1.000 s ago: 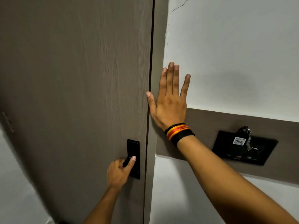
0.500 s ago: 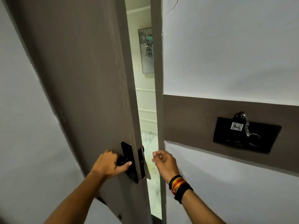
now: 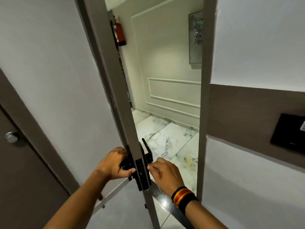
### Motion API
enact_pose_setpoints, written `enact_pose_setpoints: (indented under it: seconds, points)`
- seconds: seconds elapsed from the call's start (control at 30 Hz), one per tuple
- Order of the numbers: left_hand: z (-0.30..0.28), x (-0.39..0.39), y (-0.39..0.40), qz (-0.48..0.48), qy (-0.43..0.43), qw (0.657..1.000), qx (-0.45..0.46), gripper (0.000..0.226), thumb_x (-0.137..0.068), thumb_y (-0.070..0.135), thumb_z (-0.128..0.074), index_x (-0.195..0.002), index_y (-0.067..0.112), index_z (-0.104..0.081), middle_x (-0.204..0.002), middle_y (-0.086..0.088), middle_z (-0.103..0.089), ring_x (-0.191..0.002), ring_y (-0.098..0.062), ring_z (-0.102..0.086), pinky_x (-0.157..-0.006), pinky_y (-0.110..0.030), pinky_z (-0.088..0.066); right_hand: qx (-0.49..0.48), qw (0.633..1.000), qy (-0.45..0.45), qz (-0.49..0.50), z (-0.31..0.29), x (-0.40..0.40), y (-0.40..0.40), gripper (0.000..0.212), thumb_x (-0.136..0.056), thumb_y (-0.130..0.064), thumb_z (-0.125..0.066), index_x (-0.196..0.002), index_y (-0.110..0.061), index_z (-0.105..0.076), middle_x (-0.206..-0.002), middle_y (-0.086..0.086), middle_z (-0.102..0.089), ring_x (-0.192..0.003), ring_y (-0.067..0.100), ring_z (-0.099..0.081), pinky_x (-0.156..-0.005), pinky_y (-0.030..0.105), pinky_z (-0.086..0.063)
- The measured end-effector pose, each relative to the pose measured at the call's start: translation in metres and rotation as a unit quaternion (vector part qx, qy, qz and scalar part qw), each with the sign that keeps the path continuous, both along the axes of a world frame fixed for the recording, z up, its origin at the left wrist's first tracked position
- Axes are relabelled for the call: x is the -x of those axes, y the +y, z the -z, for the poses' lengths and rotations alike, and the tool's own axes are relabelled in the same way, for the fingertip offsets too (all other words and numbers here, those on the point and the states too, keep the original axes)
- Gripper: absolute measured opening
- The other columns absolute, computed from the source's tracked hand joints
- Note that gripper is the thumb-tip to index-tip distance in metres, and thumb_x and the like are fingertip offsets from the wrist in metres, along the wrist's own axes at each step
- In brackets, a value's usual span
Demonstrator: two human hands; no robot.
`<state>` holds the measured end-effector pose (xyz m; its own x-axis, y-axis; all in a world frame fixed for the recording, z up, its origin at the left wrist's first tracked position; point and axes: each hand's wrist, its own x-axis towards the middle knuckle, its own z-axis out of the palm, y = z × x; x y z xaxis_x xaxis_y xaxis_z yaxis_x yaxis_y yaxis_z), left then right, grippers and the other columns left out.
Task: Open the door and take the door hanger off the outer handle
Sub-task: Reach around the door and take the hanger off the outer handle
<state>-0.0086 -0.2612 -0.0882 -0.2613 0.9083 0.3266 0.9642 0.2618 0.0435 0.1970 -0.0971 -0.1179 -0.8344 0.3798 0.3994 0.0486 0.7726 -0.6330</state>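
Door (image 3: 115, 90) now swung well open, seen edge-on; left hand (image 3: 113, 164) fingers clamped on inner handle (image 3: 126, 164); right hand (image 3: 165, 173) at three o'clock, fingers curled together near outer handle (image 3: 147, 150) (hanger not discernible, presumably there); removal comes next.

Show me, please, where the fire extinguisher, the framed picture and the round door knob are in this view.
fire extinguisher (image 3: 121, 34), head view, on its red cylinder body.
framed picture (image 3: 196, 37), head view, on the visible strip of its face.
round door knob (image 3: 11, 137), head view, on its metal front.
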Motion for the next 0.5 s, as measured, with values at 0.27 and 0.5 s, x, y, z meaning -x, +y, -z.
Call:
enact_pose_setpoints:
  seconds: [0.27, 0.5]
  points:
    - [-0.004, 0.017, -0.057, 0.027, -0.001, 1.000, -0.013, 0.068, -0.085, 0.086, -0.034, -0.104, 0.029, -0.066, -0.098, 0.002, -0.068, -0.085, -0.011, -0.058, -0.076, -0.023, -0.054, -0.135, 0.989, 0.037, 0.040, -0.022, 0.019, -0.067, 0.014, -0.082, -0.033, -0.063, -0.073, -0.023, -0.061, -0.069, -0.006, -0.062, -0.048, 0.016, -0.056, -0.049, 0.022, -0.029]
    - [-0.006, 0.033, -0.082, 0.004, -0.048, 0.998, 0.044, 0.080, -0.078, 0.094, -0.033, -0.100, 0.025, -0.066, -0.099, 0.015, -0.055, -0.086, -0.001, -0.046, -0.090, -0.006, -0.042, -0.254, 0.967, -0.012, -0.008, -0.023, 0.028, -0.094, 0.022, -0.077, -0.029, -0.083, -0.062, -0.025, -0.067, -0.058, -0.008, -0.063, -0.036, 0.011, -0.056, -0.044, 0.017, -0.023]
